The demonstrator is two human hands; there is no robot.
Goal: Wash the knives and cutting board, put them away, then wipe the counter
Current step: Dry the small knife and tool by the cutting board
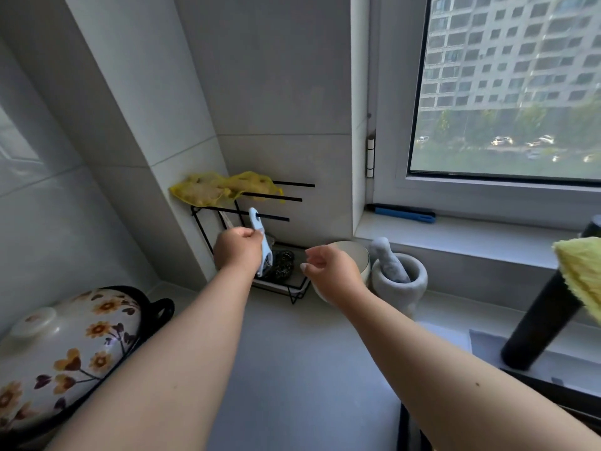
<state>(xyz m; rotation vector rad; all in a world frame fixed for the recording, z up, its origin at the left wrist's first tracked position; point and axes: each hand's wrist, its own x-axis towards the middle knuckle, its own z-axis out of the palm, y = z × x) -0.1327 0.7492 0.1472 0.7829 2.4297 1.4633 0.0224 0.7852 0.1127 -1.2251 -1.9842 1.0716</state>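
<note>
Taking the black wire rack (208, 232) in the corner as my landmark and reading from the left: well to its left, at the near edge of the grey tabletop (292, 369), I see a glossy cream casserole pot painted with orange flowers (65, 353), its lid on. Over the rack's upper bars a yellow mesh bag (208, 192) lies draped, I judge to dry. In front of the rack my left hand (239, 249) has its fingers (252, 233) clenched around a small white-and-pale-blue plastic-handled knife or peeler (260, 237); which it is I cannot tell. Its hang-hole sits on the lowest bar, so I judge I am hanging it up, the putting-away step. A dark steel-wool scourer (283, 265) rests on the rack's base. Just right of the rack my right hand (328, 268) hovers with its fingers loosely curled and grasping nothing, in front of a white ceramic bowl (354, 252). Further right stands a rough grey stone mortar with its pestle (398, 275), then a black tap draped with a fluffy yellow cloth (582, 271), handy for wiping.
</note>
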